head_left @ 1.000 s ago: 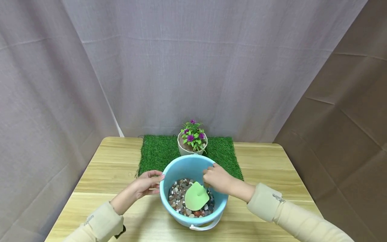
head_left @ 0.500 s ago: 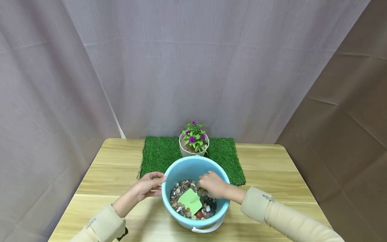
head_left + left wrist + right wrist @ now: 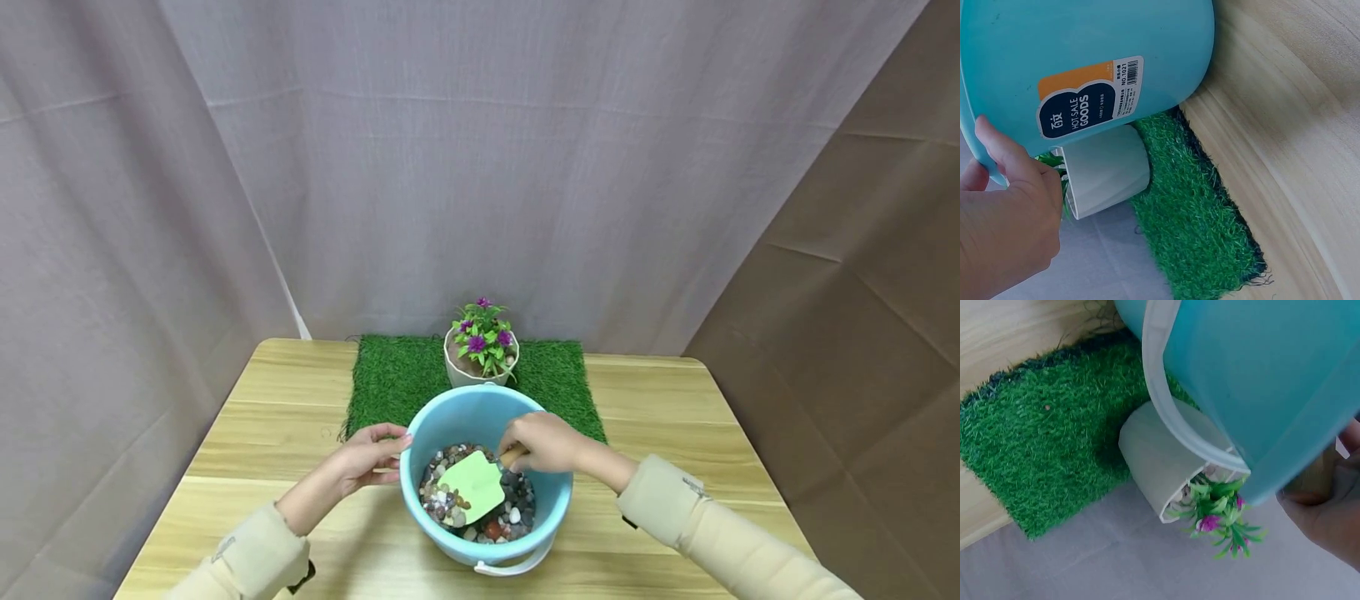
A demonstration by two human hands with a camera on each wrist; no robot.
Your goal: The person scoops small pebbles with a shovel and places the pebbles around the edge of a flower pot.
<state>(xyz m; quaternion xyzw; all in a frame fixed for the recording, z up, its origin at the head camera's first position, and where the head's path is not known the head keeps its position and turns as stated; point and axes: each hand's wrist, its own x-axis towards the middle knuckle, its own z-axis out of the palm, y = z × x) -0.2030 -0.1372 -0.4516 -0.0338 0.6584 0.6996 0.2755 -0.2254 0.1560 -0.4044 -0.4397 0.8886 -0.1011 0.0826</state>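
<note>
A light blue bucket stands on the table with a layer of mixed pebbles in the bottom. My left hand pinches its left rim between thumb and fingers, and the left wrist view shows the thumb against the labelled outer wall. Inside the bucket, my right hand grips the wooden handle of a small hand shovel. The shovel's pale green blade points left over the pebbles, with several small stones lying at its front edge. In the right wrist view, the bucket wall hides the blade.
Behind the bucket, a white pot with purple flowers stands on an artificial grass mat. The bucket's white handle hangs down in front. Grey curtain closes off the back of the wooden table.
The shovel blade first went down and left into the pebbles; it has since come up with several stones on it. My right hand has drawn back right. The left hand stays on the rim.
</note>
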